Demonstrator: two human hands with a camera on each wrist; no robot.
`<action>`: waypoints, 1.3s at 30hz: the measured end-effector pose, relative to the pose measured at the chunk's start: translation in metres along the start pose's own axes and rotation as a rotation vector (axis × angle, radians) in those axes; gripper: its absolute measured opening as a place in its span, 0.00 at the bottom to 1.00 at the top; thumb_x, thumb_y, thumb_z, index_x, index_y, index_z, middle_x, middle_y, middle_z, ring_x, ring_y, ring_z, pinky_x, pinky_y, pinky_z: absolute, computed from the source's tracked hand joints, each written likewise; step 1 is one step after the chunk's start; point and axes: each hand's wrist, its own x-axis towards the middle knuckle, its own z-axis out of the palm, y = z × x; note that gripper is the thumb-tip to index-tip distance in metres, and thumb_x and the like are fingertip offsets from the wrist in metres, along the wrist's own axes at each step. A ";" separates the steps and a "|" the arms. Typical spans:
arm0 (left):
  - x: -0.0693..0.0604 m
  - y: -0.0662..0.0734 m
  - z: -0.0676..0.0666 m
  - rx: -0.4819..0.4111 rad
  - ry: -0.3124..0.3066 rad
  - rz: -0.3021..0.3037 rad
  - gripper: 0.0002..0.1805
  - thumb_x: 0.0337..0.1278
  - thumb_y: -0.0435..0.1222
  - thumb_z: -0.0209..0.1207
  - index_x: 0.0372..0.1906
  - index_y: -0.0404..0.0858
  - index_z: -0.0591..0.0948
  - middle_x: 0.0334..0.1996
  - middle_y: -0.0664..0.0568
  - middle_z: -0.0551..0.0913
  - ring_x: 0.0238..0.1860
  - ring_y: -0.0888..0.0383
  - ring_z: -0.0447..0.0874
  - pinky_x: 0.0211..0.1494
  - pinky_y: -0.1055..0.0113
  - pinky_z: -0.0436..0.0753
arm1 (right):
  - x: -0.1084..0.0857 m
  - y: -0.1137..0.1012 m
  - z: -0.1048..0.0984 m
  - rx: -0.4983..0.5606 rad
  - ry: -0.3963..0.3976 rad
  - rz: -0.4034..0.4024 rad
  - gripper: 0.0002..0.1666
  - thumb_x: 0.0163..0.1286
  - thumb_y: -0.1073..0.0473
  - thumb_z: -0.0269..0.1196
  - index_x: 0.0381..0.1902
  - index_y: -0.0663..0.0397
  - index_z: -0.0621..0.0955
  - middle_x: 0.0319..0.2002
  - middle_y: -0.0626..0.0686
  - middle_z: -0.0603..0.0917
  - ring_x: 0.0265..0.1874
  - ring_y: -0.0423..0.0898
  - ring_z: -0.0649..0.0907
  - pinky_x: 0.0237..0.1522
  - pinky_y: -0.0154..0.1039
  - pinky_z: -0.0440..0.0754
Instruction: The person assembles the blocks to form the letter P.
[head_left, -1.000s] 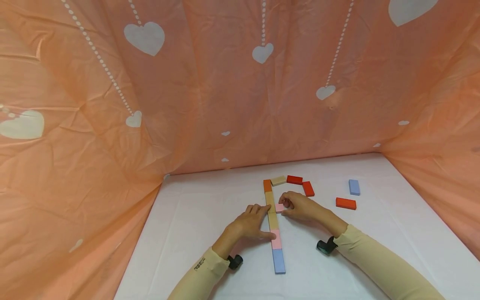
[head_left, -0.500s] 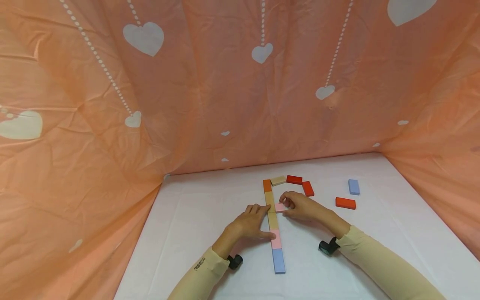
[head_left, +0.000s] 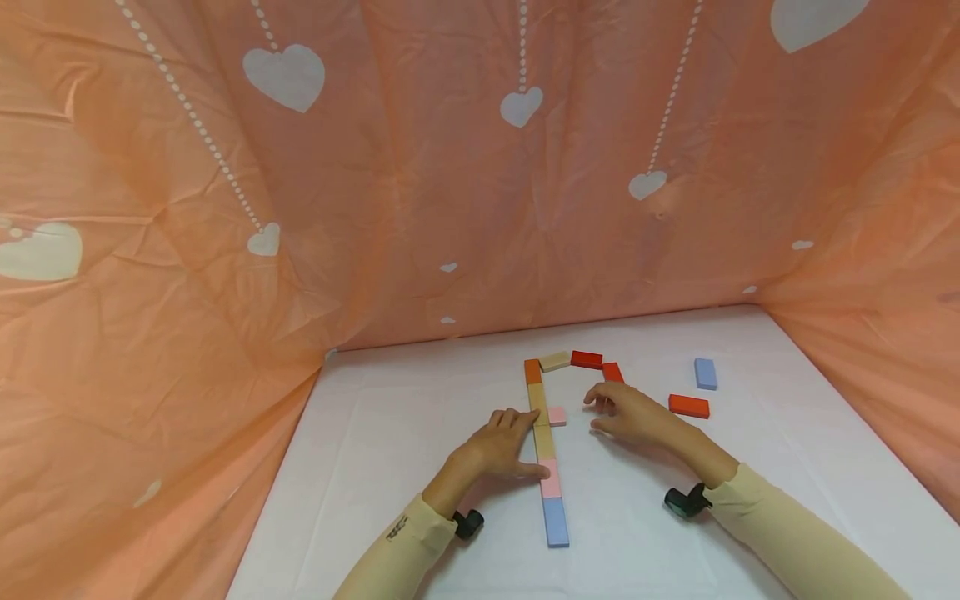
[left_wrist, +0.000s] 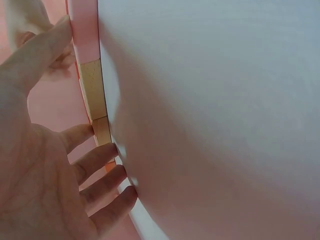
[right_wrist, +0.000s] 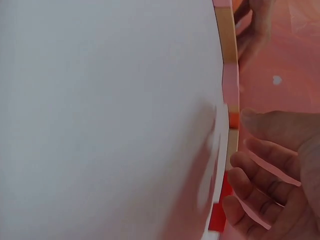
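Rest your spread left grip (head_left: 497, 447) lightly along the block row (head_left: 545, 443), and move your empty, loose right grip (head_left: 633, 414) clear of the pink block (head_left: 557, 416) beside it.

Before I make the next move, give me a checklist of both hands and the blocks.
1. Right hand free: ok, fingers hold nothing.
2. Left hand on the straight column of rectangular blocks: ok, touching it.
3. Short pink rectangular block tight against the column: cannot tell; it lies right beside it.
4. Gap to the red rectangular block partly hidden by the right hand bridged: not ok, no block shows there.
5. Spare blue rectangular block uncovered: ok.
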 end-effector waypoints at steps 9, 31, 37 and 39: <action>-0.001 0.000 -0.001 -0.013 -0.003 0.002 0.58 0.59 0.66 0.70 0.86 0.46 0.58 0.74 0.45 0.70 0.74 0.47 0.66 0.74 0.50 0.76 | -0.018 0.014 -0.018 -0.017 0.061 -0.034 0.16 0.68 0.62 0.76 0.52 0.56 0.85 0.42 0.48 0.83 0.44 0.48 0.80 0.50 0.46 0.85; 0.000 -0.002 0.001 -0.029 0.003 0.002 0.57 0.59 0.65 0.71 0.86 0.48 0.59 0.74 0.47 0.69 0.73 0.49 0.66 0.73 0.51 0.77 | -0.049 0.051 -0.060 -0.070 0.203 -0.057 0.18 0.66 0.65 0.76 0.52 0.62 0.85 0.43 0.53 0.85 0.44 0.52 0.81 0.47 0.46 0.83; -0.001 -0.002 0.001 -0.033 -0.001 -0.003 0.58 0.58 0.66 0.71 0.86 0.48 0.59 0.74 0.47 0.69 0.74 0.48 0.66 0.73 0.50 0.77 | -0.056 0.066 -0.069 -0.116 0.211 -0.064 0.18 0.63 0.66 0.78 0.49 0.63 0.85 0.40 0.52 0.85 0.42 0.52 0.82 0.46 0.49 0.83; -0.001 -0.002 0.001 -0.032 0.000 -0.001 0.58 0.59 0.66 0.71 0.86 0.48 0.59 0.73 0.47 0.69 0.73 0.48 0.66 0.73 0.51 0.77 | -0.058 0.070 -0.071 -0.135 0.207 -0.052 0.19 0.63 0.65 0.78 0.49 0.64 0.85 0.39 0.52 0.85 0.42 0.53 0.82 0.47 0.51 0.83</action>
